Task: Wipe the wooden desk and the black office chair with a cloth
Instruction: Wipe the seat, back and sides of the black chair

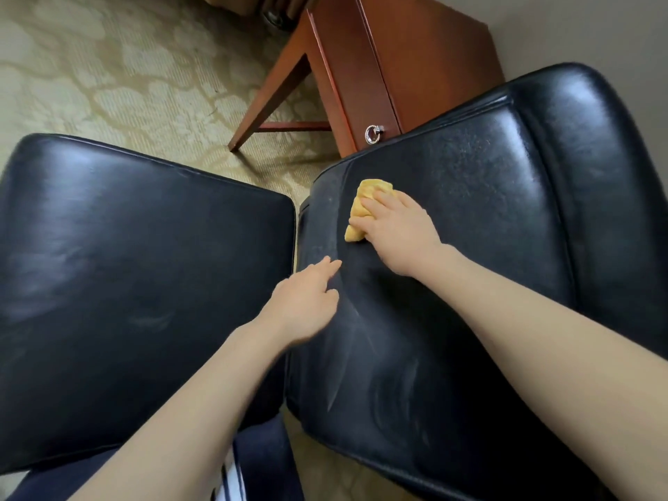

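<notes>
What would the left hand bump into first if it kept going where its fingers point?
Most likely the yellow cloth, which the right hand holds on the black chair; only bare leather lies before the left hand, though depth is unclear.

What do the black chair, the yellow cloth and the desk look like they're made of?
The chair: black leather or a faux version, can't tell which; glossy, with creases and stitched seams. The cloth: soft, matte yellow fabric, maybe microfibre, bunched in folds. The desk: reddish-brown wood or veneer, smooth satin finish, with a shiny metal ring pull.
</notes>
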{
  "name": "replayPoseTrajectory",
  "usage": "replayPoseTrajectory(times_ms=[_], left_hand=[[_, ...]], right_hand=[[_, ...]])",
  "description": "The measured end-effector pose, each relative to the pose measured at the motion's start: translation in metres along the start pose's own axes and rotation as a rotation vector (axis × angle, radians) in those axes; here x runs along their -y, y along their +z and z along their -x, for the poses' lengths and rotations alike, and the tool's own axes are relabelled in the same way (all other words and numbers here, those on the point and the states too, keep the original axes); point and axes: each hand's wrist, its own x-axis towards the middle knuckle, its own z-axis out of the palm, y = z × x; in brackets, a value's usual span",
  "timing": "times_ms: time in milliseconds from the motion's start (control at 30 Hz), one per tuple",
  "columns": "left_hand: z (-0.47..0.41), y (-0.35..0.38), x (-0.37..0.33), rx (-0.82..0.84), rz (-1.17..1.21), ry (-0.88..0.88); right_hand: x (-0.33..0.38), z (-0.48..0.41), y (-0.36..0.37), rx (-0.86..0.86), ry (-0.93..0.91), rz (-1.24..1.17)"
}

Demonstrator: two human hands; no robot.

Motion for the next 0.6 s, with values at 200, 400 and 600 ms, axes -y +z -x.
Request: replayPoseTrajectory(times_ms=[200,400,600], left_hand=[[0.02,-0.005,0.006,0.025,-0.105,0.054],[0.033,0.024,-0.012,0.104,-0.128,0.151],[0.048,0.062,-0.012,0.137,-0.124,0.174]], right_hand=[[0.073,0.07,0.029,0.04,0.005,-0.095],[0.126,0.146,0.042,0.042,-0.013,-0.213],[0.118,0.22,0.019,0.076,-0.111,-0.272]])
